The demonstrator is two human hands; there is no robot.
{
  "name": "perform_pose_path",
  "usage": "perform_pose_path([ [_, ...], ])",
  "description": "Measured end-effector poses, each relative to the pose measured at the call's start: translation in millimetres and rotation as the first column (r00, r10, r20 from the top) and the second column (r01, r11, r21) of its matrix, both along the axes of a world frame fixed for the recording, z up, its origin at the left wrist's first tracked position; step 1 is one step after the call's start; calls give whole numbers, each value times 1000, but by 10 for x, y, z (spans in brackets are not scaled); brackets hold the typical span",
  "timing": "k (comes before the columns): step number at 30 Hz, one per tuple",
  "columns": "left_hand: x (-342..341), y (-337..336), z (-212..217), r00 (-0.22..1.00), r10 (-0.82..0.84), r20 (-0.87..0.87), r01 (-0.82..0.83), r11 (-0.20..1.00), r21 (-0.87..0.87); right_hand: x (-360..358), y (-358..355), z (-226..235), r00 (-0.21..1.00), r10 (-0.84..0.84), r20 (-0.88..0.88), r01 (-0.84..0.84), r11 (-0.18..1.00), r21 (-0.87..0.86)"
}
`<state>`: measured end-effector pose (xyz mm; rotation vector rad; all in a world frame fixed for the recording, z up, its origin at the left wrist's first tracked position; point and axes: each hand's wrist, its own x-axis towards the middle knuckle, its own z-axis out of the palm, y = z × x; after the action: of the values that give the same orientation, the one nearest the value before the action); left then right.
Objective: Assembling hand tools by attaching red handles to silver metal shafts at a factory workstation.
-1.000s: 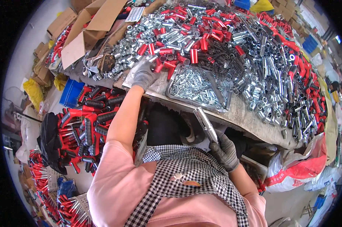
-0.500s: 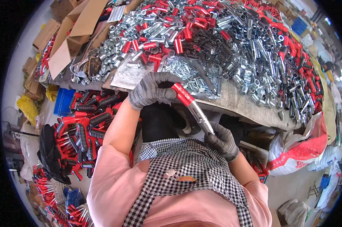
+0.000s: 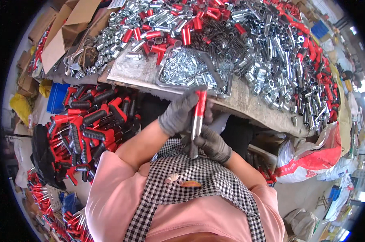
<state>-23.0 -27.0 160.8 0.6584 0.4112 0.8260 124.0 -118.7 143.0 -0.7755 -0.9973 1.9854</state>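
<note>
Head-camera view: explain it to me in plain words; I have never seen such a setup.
There is no machine here, just human hands in grey gloves: the left hand and right hand. The camera, worn on the head, looks down through a fisheye lens, so straight edges bend. Both hands hold a shiny metal tube with a red sleeve at its upper end. On the table lie loose metal parts, red pieces, dark springs and a tray of small pins.

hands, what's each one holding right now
Left hand: closed on the red sleeve.
Right hand: closed on the metal tube.
</note>
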Motion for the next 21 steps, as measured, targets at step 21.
perform_pose_path([
  [21, -183, -210, 134, 801, 40, -597, 142, 956, 255, 900, 1782, 582, 657, -639, 400, 258, 689, 677],
])
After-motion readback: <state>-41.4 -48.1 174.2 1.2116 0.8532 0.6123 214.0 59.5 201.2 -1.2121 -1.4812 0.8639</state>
